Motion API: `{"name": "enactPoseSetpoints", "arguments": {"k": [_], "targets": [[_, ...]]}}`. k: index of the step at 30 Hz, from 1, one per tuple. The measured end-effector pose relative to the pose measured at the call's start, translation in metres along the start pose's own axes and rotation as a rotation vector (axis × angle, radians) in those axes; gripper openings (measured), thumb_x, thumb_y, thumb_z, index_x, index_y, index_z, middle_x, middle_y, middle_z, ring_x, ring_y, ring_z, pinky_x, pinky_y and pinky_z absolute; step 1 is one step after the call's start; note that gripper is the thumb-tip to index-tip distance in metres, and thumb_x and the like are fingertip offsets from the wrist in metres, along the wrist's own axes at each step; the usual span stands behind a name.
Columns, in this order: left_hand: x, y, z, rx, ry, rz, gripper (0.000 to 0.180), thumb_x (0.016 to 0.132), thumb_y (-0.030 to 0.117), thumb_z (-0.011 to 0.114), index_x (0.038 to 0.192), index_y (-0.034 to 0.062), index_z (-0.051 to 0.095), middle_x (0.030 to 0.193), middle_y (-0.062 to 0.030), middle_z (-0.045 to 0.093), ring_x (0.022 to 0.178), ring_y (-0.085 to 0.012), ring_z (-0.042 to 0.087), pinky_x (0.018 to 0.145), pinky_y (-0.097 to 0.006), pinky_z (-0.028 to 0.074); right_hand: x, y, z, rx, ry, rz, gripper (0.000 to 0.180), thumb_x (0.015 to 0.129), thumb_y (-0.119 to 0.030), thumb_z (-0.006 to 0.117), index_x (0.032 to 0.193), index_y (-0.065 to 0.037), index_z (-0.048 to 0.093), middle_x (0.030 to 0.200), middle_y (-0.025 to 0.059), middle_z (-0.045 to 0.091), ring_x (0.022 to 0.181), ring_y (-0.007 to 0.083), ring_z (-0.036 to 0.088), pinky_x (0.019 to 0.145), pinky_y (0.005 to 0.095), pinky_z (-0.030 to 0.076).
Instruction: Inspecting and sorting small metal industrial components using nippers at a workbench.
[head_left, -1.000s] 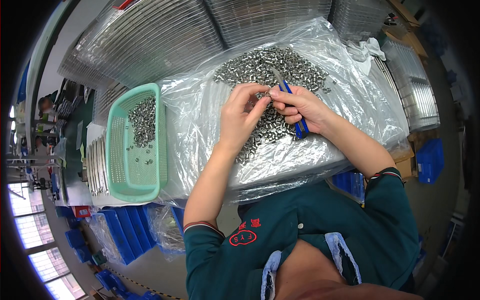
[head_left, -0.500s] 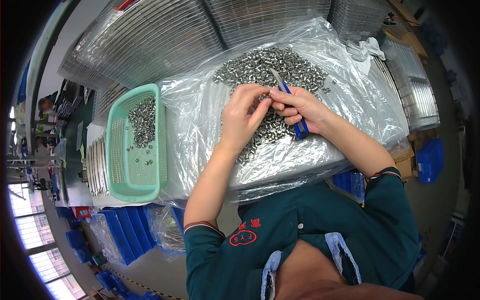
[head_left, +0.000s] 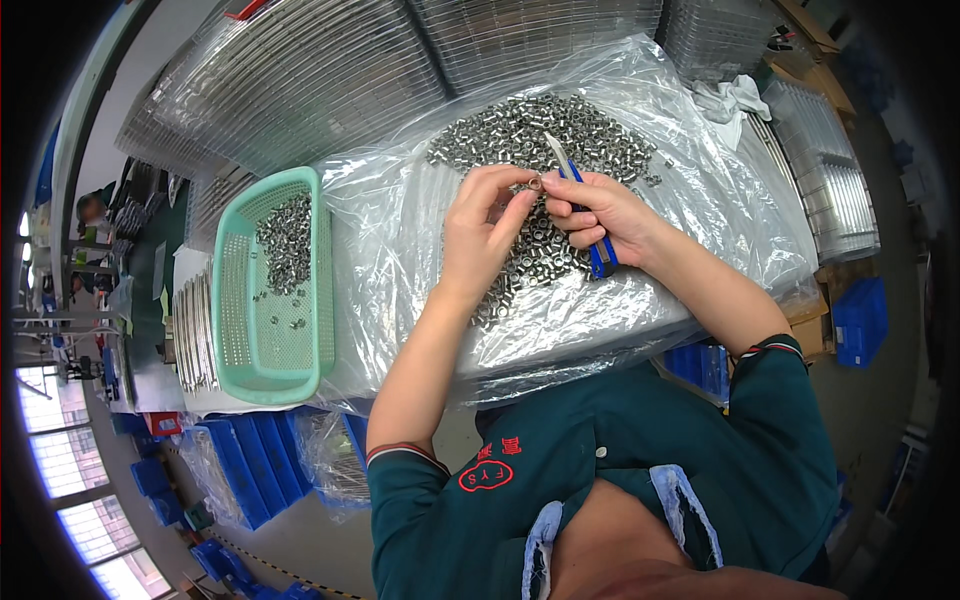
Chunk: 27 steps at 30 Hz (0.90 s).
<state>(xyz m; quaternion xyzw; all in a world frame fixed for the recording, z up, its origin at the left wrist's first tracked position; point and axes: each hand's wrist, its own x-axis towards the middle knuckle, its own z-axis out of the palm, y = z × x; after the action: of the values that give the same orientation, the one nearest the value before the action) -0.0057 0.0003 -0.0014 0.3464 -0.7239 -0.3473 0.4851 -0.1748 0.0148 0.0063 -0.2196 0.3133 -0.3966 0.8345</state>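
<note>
Pinching one small metal ring [head_left: 536,183] between thumb and fingertips, the left hand [head_left: 480,228] is closing on it right above the pile of rings [head_left: 535,150]. The right hand [head_left: 600,212] is gripping a blue-handled knife [head_left: 580,205], fingers wrapped shut around the handle, blade pointing up and away over the pile, its base sitting just beside the ring. Versus a second ago the hands are sitting in almost the same spot over the pile; the ring is now showing clearly at the fingertips, so I'm judging one piece is being worked with the blade. The pile is lying on a clear plastic sheet [head_left: 400,230]. Left of the pile, a green basket [head_left: 235,330] is holding a smaller batch of rings, well apart from both hands.
</note>
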Motion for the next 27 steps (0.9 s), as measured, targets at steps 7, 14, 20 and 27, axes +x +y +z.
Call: {"name": "enactPoseSetpoints", "arguments": {"k": [7,14,20,27], "targets": [[0.000,0.001,0.001,0.097,-0.019,0.069,0.018,0.078,0.002,0.062,0.095,0.0031,0.059,0.093,-0.0056,0.056,0.071,-0.0086,0.054,0.061,-0.019,0.043,-0.003,0.001,0.003,-0.143,0.005,-0.046,0.017,0.087,-0.024,0.056,0.083,-0.009,0.048,0.067,-0.0050,0.046,0.045,-0.0034,0.034,0.034,0.0104,0.025],[-0.003,-0.007,-0.004,0.029,0.047,-0.030,0.013,0.079,0.006,0.060,0.092,0.0030,0.059,0.086,-0.0055,0.055,0.064,-0.0115,0.054,0.056,-0.022,0.043,0.000,0.001,-0.001,-0.001,-0.005,-0.001,0.017,0.088,-0.024,0.053,0.086,-0.007,0.051,0.066,-0.0056,0.046,0.046,-0.0034,0.033,0.034,0.0102,0.025],[-0.003,-0.011,-0.007,-0.007,0.108,-0.079,0.013,0.082,0.005,0.056,0.094,0.0033,0.058,0.084,-0.0062,0.054,0.066,-0.0112,0.053,0.058,-0.023,0.043,0.000,0.000,-0.002,0.048,-0.030,0.034,0.031,0.090,-0.026,0.049,0.107,-0.001,0.052,0.064,-0.0060,0.044,0.045,-0.0029,0.033,0.033,0.0108,0.025],[0.000,0.004,-0.004,0.101,0.065,0.060,0.016,0.081,0.004,0.058,0.096,0.0028,0.058,0.089,-0.0054,0.053,0.072,-0.0095,0.053,0.062,-0.021,0.043,0.001,0.000,-0.003,0.061,-0.048,0.040,0.028,0.090,-0.025,0.049,0.104,-0.001,0.053,0.065,-0.0055,0.044,0.045,-0.0027,0.032,0.033,0.0112,0.024]]}}
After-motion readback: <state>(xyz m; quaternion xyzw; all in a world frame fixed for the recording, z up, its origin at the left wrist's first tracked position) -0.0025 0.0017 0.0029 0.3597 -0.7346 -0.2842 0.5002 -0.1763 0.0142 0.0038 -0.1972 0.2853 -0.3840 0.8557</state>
